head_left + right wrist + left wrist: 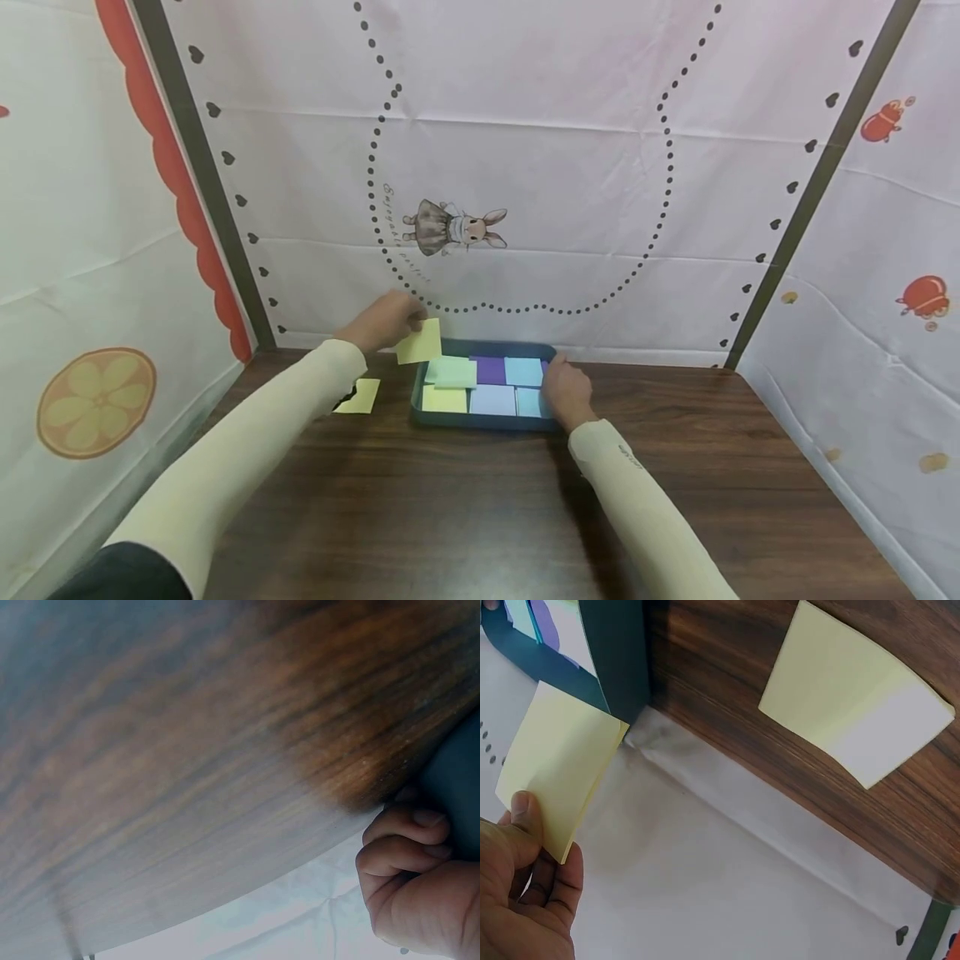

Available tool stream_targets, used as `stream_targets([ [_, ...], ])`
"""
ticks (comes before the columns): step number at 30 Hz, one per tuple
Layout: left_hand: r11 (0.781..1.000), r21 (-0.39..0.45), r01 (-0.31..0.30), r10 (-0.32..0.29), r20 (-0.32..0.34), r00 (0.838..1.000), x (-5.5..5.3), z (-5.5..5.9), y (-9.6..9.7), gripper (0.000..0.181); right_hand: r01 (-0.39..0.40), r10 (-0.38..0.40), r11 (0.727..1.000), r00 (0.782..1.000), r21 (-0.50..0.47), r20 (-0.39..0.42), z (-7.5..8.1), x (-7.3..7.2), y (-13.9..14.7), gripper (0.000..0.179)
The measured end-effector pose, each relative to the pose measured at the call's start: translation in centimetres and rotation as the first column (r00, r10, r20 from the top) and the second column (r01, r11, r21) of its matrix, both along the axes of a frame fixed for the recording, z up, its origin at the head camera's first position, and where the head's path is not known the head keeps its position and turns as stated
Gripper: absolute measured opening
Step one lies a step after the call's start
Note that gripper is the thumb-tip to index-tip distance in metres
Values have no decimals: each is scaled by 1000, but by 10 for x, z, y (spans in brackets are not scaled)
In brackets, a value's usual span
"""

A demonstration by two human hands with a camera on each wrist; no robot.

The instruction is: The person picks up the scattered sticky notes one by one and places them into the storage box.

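My left hand [386,322] pinches a thin pad of yellow sticky notes [562,754] by one edge, the thumb on its face and fingers behind. The pad is held up just beyond the left end of a blue-green tray [483,422]. At the opposite end my right hand [567,392] grips the tray's wall, with curled fingers against the outside in the right wrist view. In the tray lie sticky note pads in rows: a green pad [453,372], a yellow pad [444,399], a purple pad [491,370] and several blue ones. The right hand partly covers the rightmost pads.
Another yellow sticky note pad [366,396] lies on the brown wooden table [450,508] left of the tray, partly behind my left sleeve. White printed cloth [525,183] hangs behind the table's far edge, close to the tray, and along both sides.
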State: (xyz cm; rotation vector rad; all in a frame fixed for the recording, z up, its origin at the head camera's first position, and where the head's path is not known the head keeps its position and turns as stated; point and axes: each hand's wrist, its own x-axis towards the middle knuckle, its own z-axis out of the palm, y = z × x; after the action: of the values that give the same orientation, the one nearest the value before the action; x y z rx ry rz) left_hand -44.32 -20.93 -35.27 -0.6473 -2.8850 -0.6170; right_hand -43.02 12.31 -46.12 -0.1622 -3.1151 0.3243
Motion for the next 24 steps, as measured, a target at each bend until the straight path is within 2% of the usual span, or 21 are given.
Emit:
stream_targets([
  [8,999,12,45,-45,-7,999,1,-6,10,22,-3,3,1000,1000,2,12,-1,-4,0,42],
  [12,997,2,83,-83,-30,996,-4,-9,17,21,-4,4,1000,1000,-1,18,0,-5,0,42],
  [13,994,13,113,-113,-41,993,-17,-19,14,19,-7,7,1000,1000,-1,17,0,-5,0,42],
  [15,990,0,140,-140,-34,990,-24,-24,17,19,-9,9,1000,1000,1,17,0,-5,1,42],
  [19,982,3,189,-189,-38,981,-60,-52,15,17,-11,11,1000,1000,-3,9,-2,-5,2,42],
  [20,985,-1,174,-174,-31,984,-58,-51,19,18,-10,10,1000,1000,-5,7,-3,-5,2,42],
  [21,983,13,182,-181,-34,983,-65,-57,19,18,-11,11,1000,1000,-8,4,-3,-5,2,42],
  [22,982,12,190,-189,-29,982,-63,-56,21,18,-13,13,1000,1000,-9,-2,-3,-5,2,42],
  [24,983,13,183,-183,-4,983,-46,-43,29,18,-16,16,1000,1000,-7,-10,-3,-3,2,42],
])
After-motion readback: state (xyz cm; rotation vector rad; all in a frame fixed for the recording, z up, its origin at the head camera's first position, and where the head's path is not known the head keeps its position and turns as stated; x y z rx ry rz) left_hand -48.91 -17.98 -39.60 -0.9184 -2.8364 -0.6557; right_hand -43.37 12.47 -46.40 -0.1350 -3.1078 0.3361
